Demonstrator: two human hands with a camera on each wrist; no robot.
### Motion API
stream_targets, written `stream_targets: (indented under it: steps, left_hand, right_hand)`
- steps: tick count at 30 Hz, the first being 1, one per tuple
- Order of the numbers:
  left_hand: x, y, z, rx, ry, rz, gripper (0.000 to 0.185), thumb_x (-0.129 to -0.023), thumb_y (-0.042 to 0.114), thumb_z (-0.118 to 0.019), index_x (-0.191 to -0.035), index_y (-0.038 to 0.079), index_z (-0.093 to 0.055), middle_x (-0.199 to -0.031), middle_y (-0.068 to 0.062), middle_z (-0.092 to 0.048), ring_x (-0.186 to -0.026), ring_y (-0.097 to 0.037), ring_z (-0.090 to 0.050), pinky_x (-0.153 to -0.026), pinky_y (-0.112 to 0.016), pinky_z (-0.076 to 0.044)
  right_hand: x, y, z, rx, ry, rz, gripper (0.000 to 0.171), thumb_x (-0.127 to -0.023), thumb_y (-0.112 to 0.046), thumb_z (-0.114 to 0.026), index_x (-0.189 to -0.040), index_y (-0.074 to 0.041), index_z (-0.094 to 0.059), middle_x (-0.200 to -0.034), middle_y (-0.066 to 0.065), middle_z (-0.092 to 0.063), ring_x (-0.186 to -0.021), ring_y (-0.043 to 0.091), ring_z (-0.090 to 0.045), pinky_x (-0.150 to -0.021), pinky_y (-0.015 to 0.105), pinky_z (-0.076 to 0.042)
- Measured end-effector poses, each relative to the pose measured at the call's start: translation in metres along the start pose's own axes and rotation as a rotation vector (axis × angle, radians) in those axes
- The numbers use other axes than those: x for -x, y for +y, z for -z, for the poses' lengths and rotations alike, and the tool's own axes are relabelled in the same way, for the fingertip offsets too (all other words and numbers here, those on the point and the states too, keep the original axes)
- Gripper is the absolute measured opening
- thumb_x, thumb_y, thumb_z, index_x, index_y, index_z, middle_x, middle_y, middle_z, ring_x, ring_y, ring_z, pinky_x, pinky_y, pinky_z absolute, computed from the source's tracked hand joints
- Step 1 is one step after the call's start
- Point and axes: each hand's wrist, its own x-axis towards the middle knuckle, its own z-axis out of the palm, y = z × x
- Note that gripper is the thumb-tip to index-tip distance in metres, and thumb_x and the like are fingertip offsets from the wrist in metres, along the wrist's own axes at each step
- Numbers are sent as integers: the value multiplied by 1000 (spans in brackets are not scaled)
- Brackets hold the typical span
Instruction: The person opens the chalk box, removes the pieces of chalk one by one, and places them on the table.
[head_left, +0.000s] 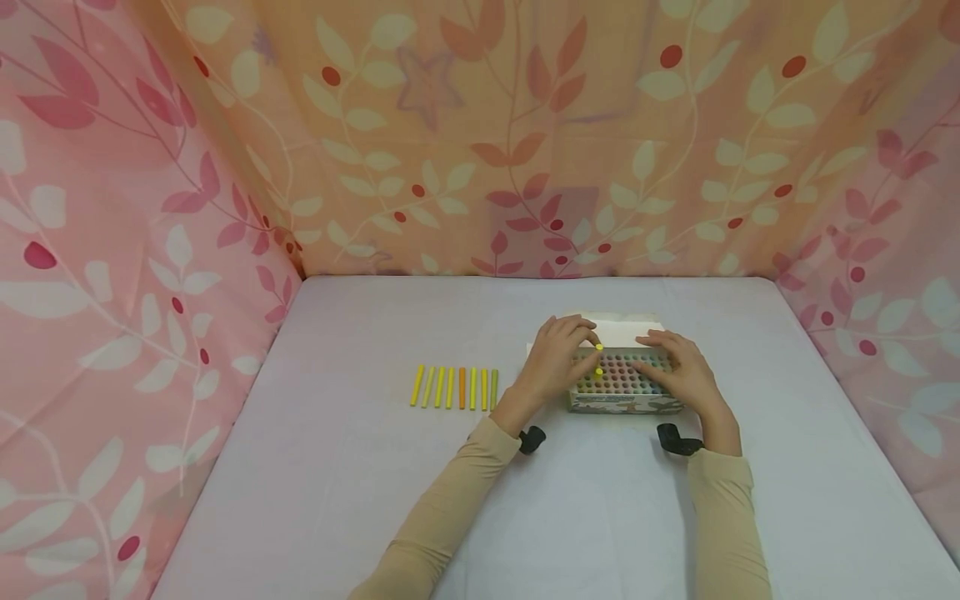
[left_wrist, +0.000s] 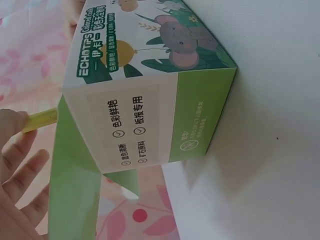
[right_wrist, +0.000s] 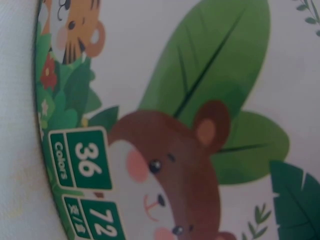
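box (left_wrist: 150,115) — printed card, smooth | table cover (head_left: 300,500) — matt cloth

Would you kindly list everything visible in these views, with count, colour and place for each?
chalk box: one, white and green with cartoon animals, open, mid-table, full of coloured sticks standing on end.
yellow chalk stick: one, at the box's top, pinched in the left hand's fingers.
loose chalk sticks: eight in a row, yellow shades and one orange, lying on the table left of the box.
table: one, pale lilac-white.
fabric backdrop: pink and peach, leaf-patterned, on three sides.
left hand: over the box's left part, beige sleeve.
right hand: resting on the box's right part, beige sleeve.
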Motion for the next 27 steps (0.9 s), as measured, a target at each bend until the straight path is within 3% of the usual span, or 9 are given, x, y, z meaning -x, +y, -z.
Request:
stream_targets:
  steps: [19, 27]
  left_hand:
    - [14, -6, 19, 165, 189, -62, 14, -89, 27, -62, -97, 16, -62, -124, -1, -55, -120, -14, -48, -110, -44, -27]
    - [24, -12, 29, 227, 240, -32, 12, -87, 24, -64, -96, 15, -63, -119, 0, -59, -115, -12, -51, -110, -44, -27]
  right_hand:
    - [1, 1, 1, -12, -2, 16, 46, -80, -32, -72, -120, -13, -60, -138, 18, -44, -128, 43, -30, -100, 63, -23]
    - [1, 2, -1, -3, 6, 73, 44, -81, -28, -72, -120, -12, -60, -136, 19, -45, -125, 46, -32, -98, 64, -24]
